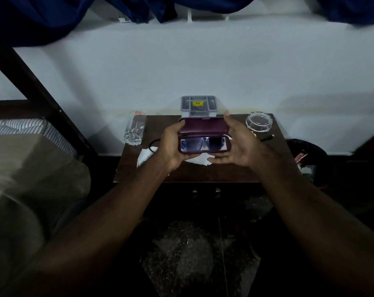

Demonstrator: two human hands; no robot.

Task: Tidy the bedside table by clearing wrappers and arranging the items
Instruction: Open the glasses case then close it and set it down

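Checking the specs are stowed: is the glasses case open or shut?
Open. The glasses case has its lid tipped back, and the glasses show lying in its lower half.

**Plenty tucked out of sight**

The white wrapper slips under the left hand and the glasses case, its middle hidden. The black cable loop vanishes behind that hand. The yellow label on the grey organiser is too small to read.
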